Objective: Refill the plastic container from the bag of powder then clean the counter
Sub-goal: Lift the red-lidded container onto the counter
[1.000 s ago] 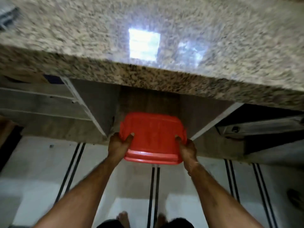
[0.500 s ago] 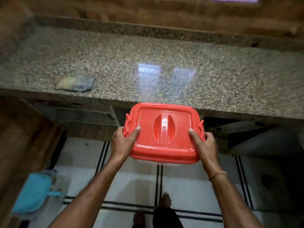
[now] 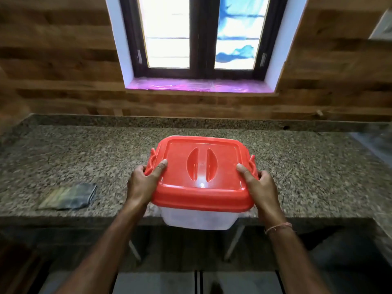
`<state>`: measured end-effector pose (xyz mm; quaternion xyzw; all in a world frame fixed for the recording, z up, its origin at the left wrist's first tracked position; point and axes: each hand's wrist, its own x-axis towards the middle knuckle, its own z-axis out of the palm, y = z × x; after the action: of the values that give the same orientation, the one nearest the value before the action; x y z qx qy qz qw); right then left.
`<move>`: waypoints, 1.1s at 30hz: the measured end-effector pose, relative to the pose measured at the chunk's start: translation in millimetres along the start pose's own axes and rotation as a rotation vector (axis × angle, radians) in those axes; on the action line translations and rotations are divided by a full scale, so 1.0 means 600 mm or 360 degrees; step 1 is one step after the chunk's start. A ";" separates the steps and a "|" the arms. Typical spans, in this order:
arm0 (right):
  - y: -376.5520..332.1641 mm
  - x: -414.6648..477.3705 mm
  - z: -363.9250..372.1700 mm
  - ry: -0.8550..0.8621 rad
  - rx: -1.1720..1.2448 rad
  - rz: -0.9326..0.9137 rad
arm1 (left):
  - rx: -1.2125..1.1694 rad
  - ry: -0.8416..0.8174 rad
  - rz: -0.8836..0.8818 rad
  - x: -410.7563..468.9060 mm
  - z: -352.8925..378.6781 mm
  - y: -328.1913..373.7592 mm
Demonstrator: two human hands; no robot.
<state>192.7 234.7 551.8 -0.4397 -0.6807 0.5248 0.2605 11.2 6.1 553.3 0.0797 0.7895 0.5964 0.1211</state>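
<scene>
I hold a plastic container (image 3: pixel 199 219) with a clear body and a red lid (image 3: pixel 201 175) in the air over the front edge of the granite counter (image 3: pixel 307 170). My left hand (image 3: pixel 144 183) grips its left side with the thumb on the lid. My right hand (image 3: pixel 257 185) grips its right side the same way. The lid is on and has a moulded handle in the middle. No bag of powder is in view.
A folded dark cloth (image 3: pixel 69 196) lies on the counter to the left of the container. Behind the counter rise a wood-panelled wall and a window (image 3: pixel 199 35). Open shelving lies under the counter, above a tiled floor.
Both hands have lifted the container from below the counter up to counter height. The view has tilted up, so the wall and window now show.
</scene>
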 end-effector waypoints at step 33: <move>-0.080 0.417 0.156 -0.0339 -0.0188 0.0008 | -0.0192 -0.0081 -0.0605 0.399 0.118 0.006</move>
<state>-19.0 404.4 540.7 -0.3978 -0.7332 0.5281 0.1591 -198.2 137.2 515.3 -0.0632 0.7497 0.6069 0.2561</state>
